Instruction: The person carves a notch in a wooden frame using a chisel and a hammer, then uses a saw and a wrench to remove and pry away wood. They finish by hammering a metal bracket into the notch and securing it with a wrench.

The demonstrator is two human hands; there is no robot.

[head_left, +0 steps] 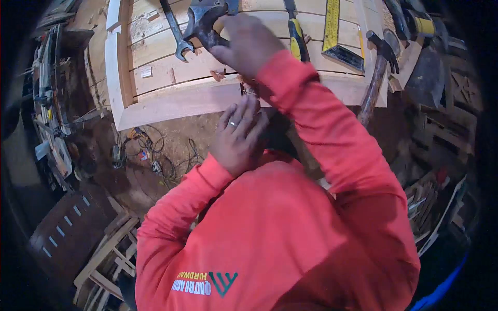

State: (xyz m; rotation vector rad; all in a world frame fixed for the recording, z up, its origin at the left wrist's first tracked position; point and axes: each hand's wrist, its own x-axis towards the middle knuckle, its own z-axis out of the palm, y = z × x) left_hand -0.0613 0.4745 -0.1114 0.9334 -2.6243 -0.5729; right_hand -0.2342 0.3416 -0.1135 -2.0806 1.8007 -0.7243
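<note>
My right hand reaches over the slatted wooden panel, its thumb and fingers around the dark handle of a hand saw. The saw's blue-grey blade runs out of view at the top. My left hand, with a ring on one finger, rests against the near rail of the panel. Its fingers are stretched toward a small dark notch in that rail, with wood chips around it. My right sleeve partly covers this spot.
On the panel lie a wrench, a yellow-and-black handled tool and a yellow try square. A hammer leans across the right corner. Power cords and wood scraps lie on the floor.
</note>
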